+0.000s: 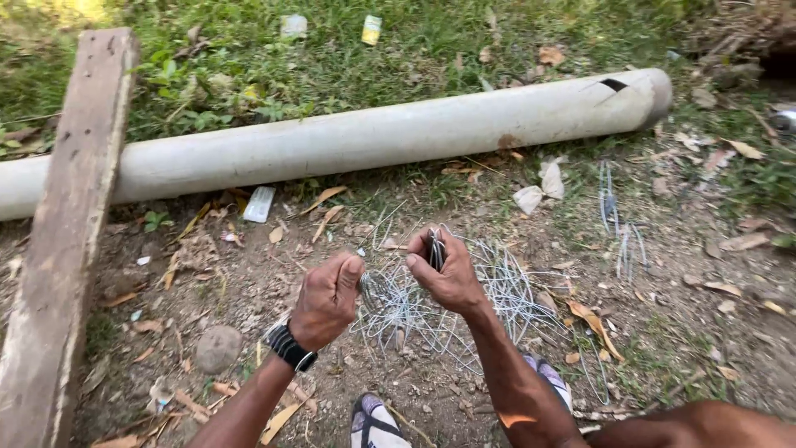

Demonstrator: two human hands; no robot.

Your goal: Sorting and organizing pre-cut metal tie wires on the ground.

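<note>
Right hand [448, 270] pinching a folded wire bundle [436, 249], left hand [327, 299] fisted around wire ends just beside, loose wire tangle [464, 303] on dirt beneath both

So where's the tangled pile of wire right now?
The wire pile lies on the dirt at centre, just beyond the left hand and right hand, below the long grey pipe.

Two hands: left hand [327, 299] at seven o'clock of centre, right hand [445, 270] just past six. One wristwatch [289, 346], on the left wrist. One long grey pipe [373, 137] across twelve o'clock. One wooden plank [70, 216] at nine. Two sandalled feet [377, 421] at six. One round stone [217, 348] at eight. Wire loops [497, 290] tangled, too many to count; two separate wire bundles [609, 203] at three.
</note>
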